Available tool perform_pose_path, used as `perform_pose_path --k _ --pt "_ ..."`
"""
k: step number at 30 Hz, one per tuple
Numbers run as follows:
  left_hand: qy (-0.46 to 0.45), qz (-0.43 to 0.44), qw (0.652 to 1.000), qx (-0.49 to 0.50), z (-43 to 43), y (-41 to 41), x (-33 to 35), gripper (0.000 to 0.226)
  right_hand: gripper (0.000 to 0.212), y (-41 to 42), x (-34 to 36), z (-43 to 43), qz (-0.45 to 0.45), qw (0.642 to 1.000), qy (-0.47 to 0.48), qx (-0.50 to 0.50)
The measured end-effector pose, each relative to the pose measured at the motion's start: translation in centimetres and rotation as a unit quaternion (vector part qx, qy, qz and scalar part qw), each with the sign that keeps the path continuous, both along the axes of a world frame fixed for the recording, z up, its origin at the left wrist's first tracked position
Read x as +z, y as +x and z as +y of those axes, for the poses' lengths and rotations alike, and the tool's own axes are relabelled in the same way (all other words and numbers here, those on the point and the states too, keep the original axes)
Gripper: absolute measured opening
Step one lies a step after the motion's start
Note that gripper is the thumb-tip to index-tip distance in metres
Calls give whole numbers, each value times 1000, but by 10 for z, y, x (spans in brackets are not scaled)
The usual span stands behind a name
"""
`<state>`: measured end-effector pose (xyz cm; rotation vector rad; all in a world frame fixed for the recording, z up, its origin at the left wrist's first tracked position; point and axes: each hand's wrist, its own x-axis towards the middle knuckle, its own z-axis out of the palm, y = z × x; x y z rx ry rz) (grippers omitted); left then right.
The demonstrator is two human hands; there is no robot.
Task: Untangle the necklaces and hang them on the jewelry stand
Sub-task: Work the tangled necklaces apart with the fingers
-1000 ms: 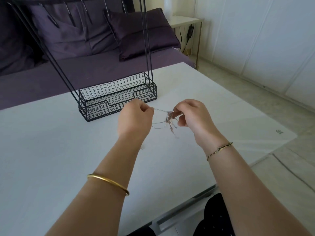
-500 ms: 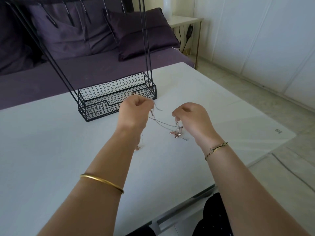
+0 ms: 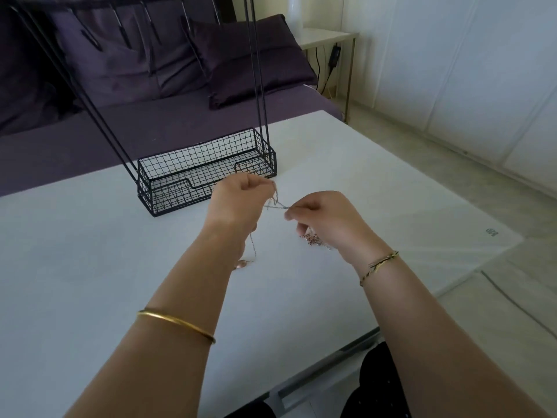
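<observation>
White table (image 3: 90,267) fronts a purple sofa (image 3: 75,140); near its far edge stands the black wire jewelry stand (image 3: 205,173). Above the table's middle, the left hand (image 3: 238,203) and right hand (image 3: 325,218) each pinch the tangled necklaces (image 3: 275,203), whose strands dangle beneath both.

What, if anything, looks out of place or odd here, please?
Only the necklaces: their chains cross in a tangle between the left hand and right hand, both pinching them, with a pendant trailing down by the left wrist. Nothing else stands out; the stand sits upright.
</observation>
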<state>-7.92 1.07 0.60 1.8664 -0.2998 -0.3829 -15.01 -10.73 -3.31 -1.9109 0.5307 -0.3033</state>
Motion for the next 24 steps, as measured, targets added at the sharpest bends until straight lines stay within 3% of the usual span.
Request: perform_pose_path --k 4,8,11,19,24 --pt "89 -23 995 -24 1 0 -3 16 18 0 -3 -8 -24 997 -18 -75" --pt "202 -99 970 -92 6 -1 -7 11 19 0 -7 -13 -23 993 -28 -109" --pt "225 -117 961 -111 7 -3 -6 14 18 0 -13 -18 5 991 -45 -123" --pt "17 -77 997 11 3 1 3 20 16 6 -37 -30 110 976 -118 -145" --pt "-86 -70 993 34 3 -1 10 20 36 2 -35 -31 147 964 -177 -136"
